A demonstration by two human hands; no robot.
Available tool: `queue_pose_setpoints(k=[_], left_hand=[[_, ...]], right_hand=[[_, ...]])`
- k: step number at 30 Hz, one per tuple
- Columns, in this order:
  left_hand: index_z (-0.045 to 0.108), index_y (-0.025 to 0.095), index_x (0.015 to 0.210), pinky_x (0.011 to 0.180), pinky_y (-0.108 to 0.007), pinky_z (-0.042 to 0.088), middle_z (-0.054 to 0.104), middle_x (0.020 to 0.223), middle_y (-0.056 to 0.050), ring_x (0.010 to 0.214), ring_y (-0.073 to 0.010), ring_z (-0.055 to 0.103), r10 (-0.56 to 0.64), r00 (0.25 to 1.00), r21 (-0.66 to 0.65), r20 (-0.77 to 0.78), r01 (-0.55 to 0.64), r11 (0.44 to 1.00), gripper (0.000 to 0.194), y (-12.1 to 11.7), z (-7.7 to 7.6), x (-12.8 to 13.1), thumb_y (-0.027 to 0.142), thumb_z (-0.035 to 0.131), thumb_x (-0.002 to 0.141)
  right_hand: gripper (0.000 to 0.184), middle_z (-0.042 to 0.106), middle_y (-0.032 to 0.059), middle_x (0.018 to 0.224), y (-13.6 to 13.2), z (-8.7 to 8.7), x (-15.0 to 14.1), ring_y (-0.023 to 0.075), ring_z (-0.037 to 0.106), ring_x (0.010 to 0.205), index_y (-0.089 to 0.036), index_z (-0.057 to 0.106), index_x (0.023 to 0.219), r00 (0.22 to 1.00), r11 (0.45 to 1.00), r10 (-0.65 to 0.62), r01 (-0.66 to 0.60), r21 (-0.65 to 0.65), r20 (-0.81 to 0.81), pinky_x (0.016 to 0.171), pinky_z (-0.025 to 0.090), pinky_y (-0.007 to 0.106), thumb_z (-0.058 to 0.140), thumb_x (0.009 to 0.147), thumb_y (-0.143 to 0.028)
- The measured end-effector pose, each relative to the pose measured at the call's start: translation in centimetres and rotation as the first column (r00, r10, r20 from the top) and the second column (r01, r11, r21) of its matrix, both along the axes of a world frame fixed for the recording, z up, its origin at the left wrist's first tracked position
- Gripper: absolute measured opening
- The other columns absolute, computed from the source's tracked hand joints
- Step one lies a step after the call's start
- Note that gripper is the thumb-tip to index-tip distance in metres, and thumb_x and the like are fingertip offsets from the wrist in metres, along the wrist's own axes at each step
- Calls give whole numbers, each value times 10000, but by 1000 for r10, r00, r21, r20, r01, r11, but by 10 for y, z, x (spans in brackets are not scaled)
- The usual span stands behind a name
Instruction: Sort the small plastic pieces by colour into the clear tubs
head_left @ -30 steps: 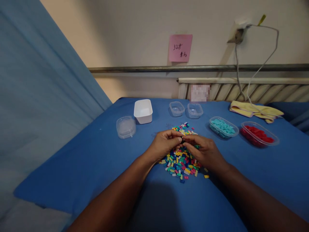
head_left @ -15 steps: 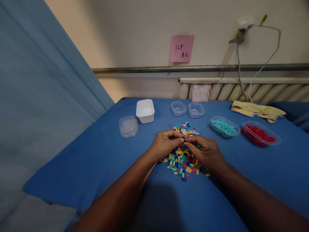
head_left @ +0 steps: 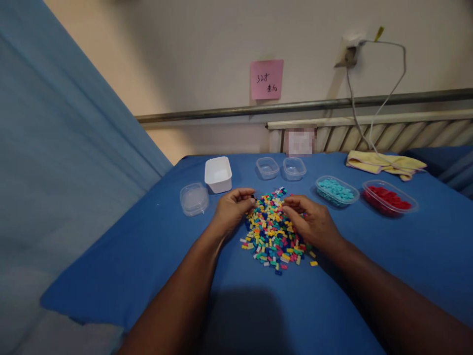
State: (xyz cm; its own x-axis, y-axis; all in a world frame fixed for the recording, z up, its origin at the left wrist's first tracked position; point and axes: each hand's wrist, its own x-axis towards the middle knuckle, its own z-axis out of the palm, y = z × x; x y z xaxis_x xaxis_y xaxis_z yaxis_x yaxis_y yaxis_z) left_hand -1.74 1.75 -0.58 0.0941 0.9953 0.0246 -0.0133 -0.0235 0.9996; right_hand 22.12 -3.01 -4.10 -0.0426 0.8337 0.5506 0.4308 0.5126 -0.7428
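A heap of small toy building bricks point(head_left: 273, 236) in many colours lies on the blue cloth between my hands. My left hand point(head_left: 233, 209) is at the heap's left edge, thumb and fingertips pinched together. Something small and dark shows at those fingertips, too small to name. On the other side, my right hand point(head_left: 310, 222) is held over the heap's right part with its thumb and forefinger close together. Whatever is between the right fingertips, if anything, cannot be made out. The two hands are apart.
Behind the heap stand a white tub point(head_left: 218, 182) and two clear containers, one left point(head_left: 267, 169) and one right point(head_left: 294, 170). Stacked clear lids point(head_left: 194, 199) lie left. Rightward are tubs of turquoise pieces point(head_left: 336, 190) and red pieces point(head_left: 388, 197), plus a yellow cloth point(head_left: 384, 163).
My hands, earlier together over the heap around a small dark thing, have parted. The left has moved left; the right stays near the heap's right side. The view has shifted and tilted slightly.
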Motion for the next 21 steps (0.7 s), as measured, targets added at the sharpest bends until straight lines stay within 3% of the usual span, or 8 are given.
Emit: queue_pose_setpoints(k=[2,5,7,10,16,18,21], left_hand=[[764,128,1066,719,-286,526,716,840,-42,725,-166,667,81,979,70,-187,-69,995,330,13,-3,-21,220,796,751],[798,128,1053,830,-341,537,779,950,-93,850,-232,713,142,825,181,-547,-49,982,269,27,-11,-49,144,717,797],[814,138,1083,941,-384,535,800,1044,-112,957,-274,736,130,735,183,-665,-9,983,276,31,-15,-61,136,690,835],[808,155,1181,1041,-393,517,795,1173,-107,1083,-290,739,126,664,180,-737,14,983,337,30,-12,-71,138,642,888],[778,154,1269,1069,-359,506,772,1249,-105,1167,-270,713,276,523,287,-806,-62,956,371,26,0,-74,174,577,958],[781,154,1253,1023,-356,525,772,1217,-115,1127,-275,716,265,477,296,-838,-11,955,349,24,-3,-70,215,613,953],[807,183,1153,917,-370,546,755,1158,-123,1055,-287,711,232,328,288,-916,134,948,283,20,-9,-60,281,623,962]], right_hand=[[255,817,68,991,9,-6,14,227,781,853,-215,751,1141,995,994,-102,101,-28,-11,801,638,375,676,1000,-415],[330,810,86,963,24,-21,35,239,778,826,-184,753,1136,973,970,-225,219,-104,-55,768,633,385,676,975,-462],[354,808,95,941,32,-30,45,248,780,809,-169,751,1106,961,955,-259,240,-173,-97,745,630,386,673,955,-479],[358,809,94,922,36,-38,49,251,783,806,-169,742,1061,951,939,-267,220,-264,-156,717,621,367,671,929,-495],[380,807,104,929,35,-37,46,248,773,797,-179,724,1046,940,926,-247,158,-342,-236,661,600,337,695,881,-520],[371,804,103,920,36,-37,46,244,768,783,-179,720,1039,928,921,-259,155,-357,-267,655,595,336,695,873,-510],[349,809,99,922,40,-39,46,241,768,796,-183,730,1030,930,914,-273,171,-368,-247,679,594,335,698,872,-492]])
